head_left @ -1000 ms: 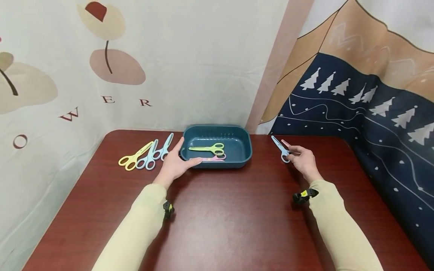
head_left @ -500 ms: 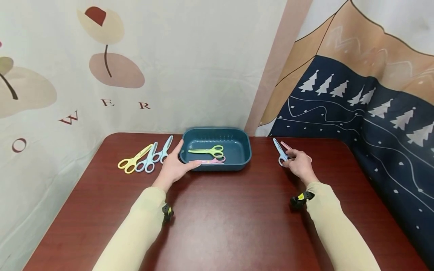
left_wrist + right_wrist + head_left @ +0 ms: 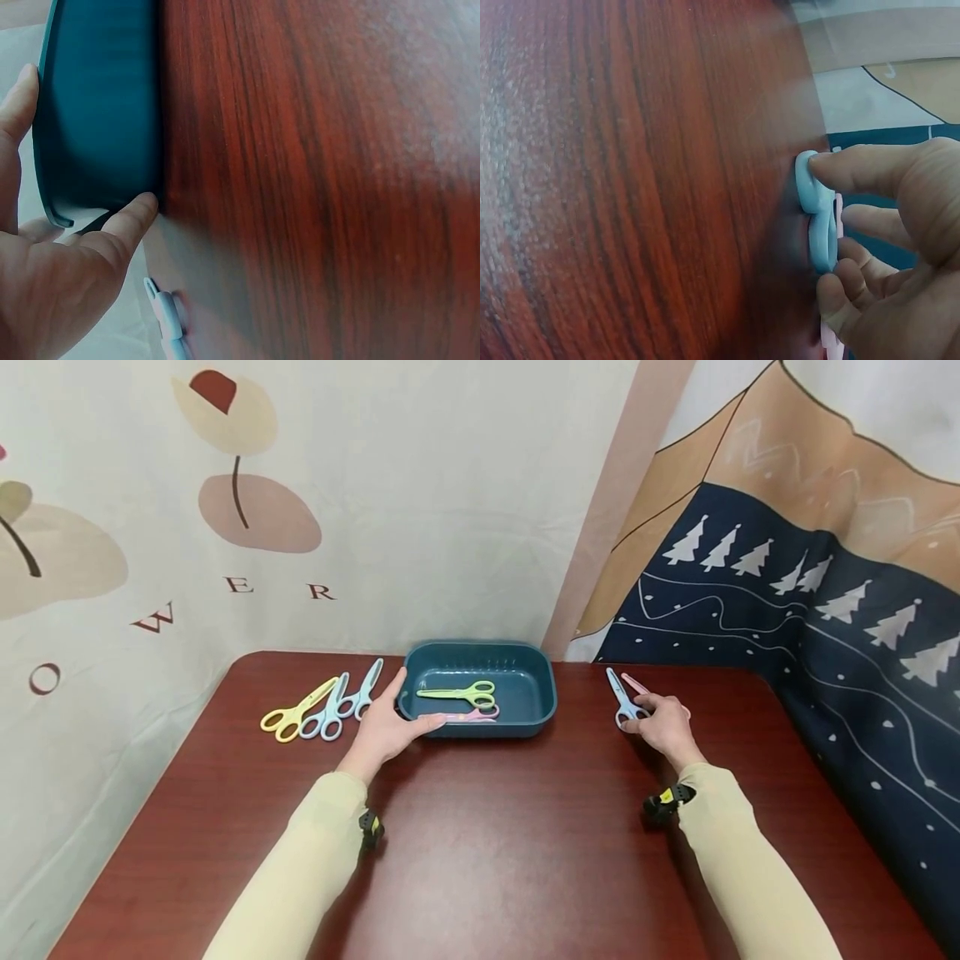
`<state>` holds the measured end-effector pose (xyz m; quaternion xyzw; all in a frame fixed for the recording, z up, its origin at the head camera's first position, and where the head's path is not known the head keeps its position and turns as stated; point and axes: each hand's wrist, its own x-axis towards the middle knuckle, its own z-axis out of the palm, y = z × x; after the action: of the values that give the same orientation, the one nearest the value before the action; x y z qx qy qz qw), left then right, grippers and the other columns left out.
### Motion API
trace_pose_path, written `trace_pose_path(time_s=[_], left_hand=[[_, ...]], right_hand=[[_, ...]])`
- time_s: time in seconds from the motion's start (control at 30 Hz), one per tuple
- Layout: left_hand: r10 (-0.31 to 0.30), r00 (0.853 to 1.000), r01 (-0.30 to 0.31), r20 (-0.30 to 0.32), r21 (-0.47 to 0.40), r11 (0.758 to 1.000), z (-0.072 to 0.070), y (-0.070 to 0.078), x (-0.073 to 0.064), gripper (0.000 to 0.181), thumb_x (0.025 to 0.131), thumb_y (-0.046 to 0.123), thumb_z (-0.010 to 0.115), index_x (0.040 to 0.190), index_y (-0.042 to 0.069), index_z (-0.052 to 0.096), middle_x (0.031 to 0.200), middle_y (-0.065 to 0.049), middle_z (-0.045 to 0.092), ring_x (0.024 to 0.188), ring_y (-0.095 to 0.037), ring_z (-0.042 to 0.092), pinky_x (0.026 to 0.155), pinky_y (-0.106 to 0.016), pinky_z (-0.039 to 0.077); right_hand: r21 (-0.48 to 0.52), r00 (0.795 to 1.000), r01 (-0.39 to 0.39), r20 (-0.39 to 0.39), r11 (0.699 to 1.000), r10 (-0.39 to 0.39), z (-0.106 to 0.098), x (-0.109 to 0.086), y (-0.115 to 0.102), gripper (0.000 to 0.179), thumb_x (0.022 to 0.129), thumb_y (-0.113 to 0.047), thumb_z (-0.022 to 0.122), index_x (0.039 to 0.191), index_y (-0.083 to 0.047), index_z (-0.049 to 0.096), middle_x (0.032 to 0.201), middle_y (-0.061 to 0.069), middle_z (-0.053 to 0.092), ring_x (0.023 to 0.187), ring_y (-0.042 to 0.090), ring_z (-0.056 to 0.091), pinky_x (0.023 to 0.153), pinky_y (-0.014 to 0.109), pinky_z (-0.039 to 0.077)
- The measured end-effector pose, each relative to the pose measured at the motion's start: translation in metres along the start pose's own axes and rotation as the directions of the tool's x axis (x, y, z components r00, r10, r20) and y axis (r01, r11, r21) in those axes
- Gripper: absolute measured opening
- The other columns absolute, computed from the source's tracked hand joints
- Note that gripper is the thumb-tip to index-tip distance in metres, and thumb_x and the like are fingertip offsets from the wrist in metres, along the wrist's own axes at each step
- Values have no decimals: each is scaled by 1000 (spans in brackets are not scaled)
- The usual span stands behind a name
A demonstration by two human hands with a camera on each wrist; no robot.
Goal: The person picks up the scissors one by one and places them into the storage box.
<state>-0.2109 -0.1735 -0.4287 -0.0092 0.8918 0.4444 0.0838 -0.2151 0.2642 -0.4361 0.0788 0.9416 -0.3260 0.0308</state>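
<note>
My left hand (image 3: 382,731) holds the left end of a dark teal plastic tray (image 3: 525,728); its thumb lies along the front wall and its fingers reach round the end. Inside the tray are green scissors (image 3: 453,695) and, by the front wall, pink scissors (image 3: 480,717) partly behind the thumb. At the right, my right hand (image 3: 663,727) pinches the handle of light blue scissors (image 3: 618,692), with the thumb on one finger loop in the right wrist view (image 3: 806,184). Another pair of pink scissors (image 3: 636,683) lies beside them, mostly hidden under that hand.
Left of the tray, yellow scissors (image 3: 315,697) and two light blue pairs lie close together, the nearer blue scissors (image 3: 334,703) beside the farther blue scissors (image 3: 366,687). The reddish-brown wooden table (image 3: 495,843) ends against printed cloth (image 3: 450,510) at the back.
My right hand has come down and slightly left onto the blue scissors' handle, and those scissors have turned a little more upright in the view. The left hand stays on the tray.
</note>
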Motion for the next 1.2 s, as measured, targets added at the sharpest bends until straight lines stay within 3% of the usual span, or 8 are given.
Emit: trace_pose_path(time_s=[0.2, 0.37, 0.47, 0.7, 1.0, 1.2], left_hand=[[-3, 1000, 3, 5, -5, 1000, -2, 0, 1, 115, 85, 55, 81, 168, 23, 9, 171, -17, 21, 154, -40, 24, 121, -59, 30], [1, 1000, -1, 7, -31, 1000, -3, -1, 1, 115, 84, 55, 81, 168, 23, 9, 171, -14, 20, 155, -38, 23, 120, -58, 32], [2, 1000, -2, 6, -37, 999, -2, -1, 1, 115, 84, 55, 82, 168, 23, 9, 172, -12, 19, 156, -36, 23, 120, -56, 33], [4, 1000, -4, 3, -30, 1000, -1, -1, 2, 115, 84, 55, 82, 168, 22, 10, 172, -12, 19, 156, -36, 21, 121, -56, 32], [-4, 1000, 4, 0, -11, 1000, -1, 2, 0, 115, 85, 53, 81, 168, 21, 9, 172, -13, 20, 156, -37, 22, 122, -57, 30], [-5, 1000, 5, -2, -17, 1000, -1, 3, -1, 114, 86, 52, 81, 168, 21, 9, 172, -13, 20, 156, -37, 22, 121, -57, 30]], right_hand=[[-23, 1000, -17, 20, 1000, 17, -1, 0, -1, 56, 88, -15, 78, 134, 12, 59, 124, 35, 63, 124, 49, 36, 104, 61, 36], [-29, 999, -11, 46, 1000, 12, -2, 1, -4, 56, 88, -15, 79, 134, 10, 59, 123, 34, 62, 112, 45, 48, 96, 56, 45], [-29, 999, -2, 47, 1000, 3, -1, 1, -5, 55, 88, -14, 79, 135, 8, 59, 124, 34, 57, 107, 42, 51, 94, 53, 45], [-11, 1000, 24, 6, 1000, -24, 1, -1, -6, 57, 84, -6, 79, 137, 5, 59, 134, 35, 43, 114, 47, 46, 98, 56, 41], [4, 999, -10, 37, 1000, 10, 1, 0, -12, 59, 88, -4, 77, 141, 9, 54, 129, 34, 62, 111, 44, 56, 98, 54, 45], [13, 999, 18, 29, 1000, -18, 0, -1, -13, 56, 90, -2, 74, 141, 9, 54, 129, 34, 63, 112, 45, 58, 97, 54, 46]])
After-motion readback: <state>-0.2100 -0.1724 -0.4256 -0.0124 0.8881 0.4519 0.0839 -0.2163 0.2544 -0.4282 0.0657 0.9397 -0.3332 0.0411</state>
